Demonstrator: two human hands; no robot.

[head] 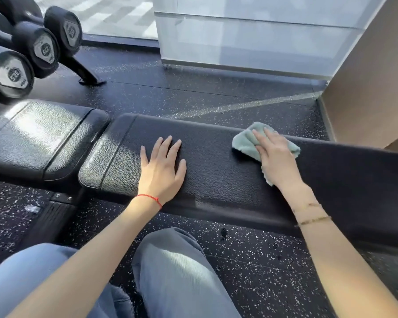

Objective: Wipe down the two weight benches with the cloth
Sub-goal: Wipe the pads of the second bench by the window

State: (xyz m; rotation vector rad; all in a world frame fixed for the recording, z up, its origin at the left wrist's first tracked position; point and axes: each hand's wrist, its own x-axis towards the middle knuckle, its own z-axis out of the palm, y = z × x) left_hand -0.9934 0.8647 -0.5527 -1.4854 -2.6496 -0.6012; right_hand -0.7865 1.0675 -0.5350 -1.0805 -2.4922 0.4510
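A black padded weight bench runs across the middle of the view, with its long back pad [216, 171] in front of me and a shorter seat pad [44, 138] at the left. My left hand [162, 168] lies flat on the back pad, fingers straight and spread. My right hand [275, 154] presses a pale green cloth [244, 140] flat against the pad's far right part, fingers straight on top of it. Part of the cloth is hidden under the palm. Only this one bench is visible.
A rack of black dumbbells [41, 47] stands at the upper left with its foot [90, 76] on the speckled rubber floor [193, 88]. A glass wall [251, 42] and a tan panel [372, 88] close off the back right. My knees in jeans [170, 260] are below the bench.
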